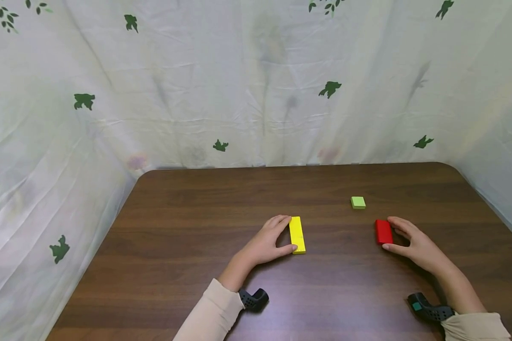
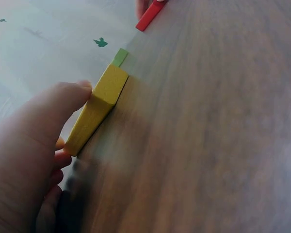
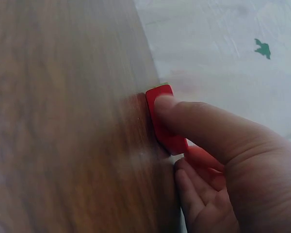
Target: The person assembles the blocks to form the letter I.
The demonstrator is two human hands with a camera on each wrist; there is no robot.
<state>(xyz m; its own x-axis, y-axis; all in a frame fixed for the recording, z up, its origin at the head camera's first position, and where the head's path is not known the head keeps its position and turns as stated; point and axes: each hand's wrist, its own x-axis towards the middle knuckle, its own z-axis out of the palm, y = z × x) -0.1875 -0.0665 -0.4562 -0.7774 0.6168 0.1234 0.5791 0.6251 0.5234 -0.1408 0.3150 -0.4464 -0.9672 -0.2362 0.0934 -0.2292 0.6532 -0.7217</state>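
At mid-table a long yellow block point(image 1: 297, 233) lies lengthwise away from me, and my left hand point(image 1: 262, 242) pinches it from the left, thumb at the near end and fingers at the far end. The left wrist view shows the thumb on the end of this yellow block point(image 2: 98, 104). Farther right, a shorter red block point(image 1: 383, 231) is pinched by my right hand point(image 1: 422, 248) from its right side. In the right wrist view the thumb presses on the near end of the red block point(image 3: 169, 140); its far end is partly hidden.
A small light green block point(image 1: 358, 203) sits behind and between the two held blocks. The brown wooden table point(image 1: 187, 213) ends at a pale curtain point(image 1: 239, 94) with green leaf shapes. Black wrist devices are strapped on both arms.
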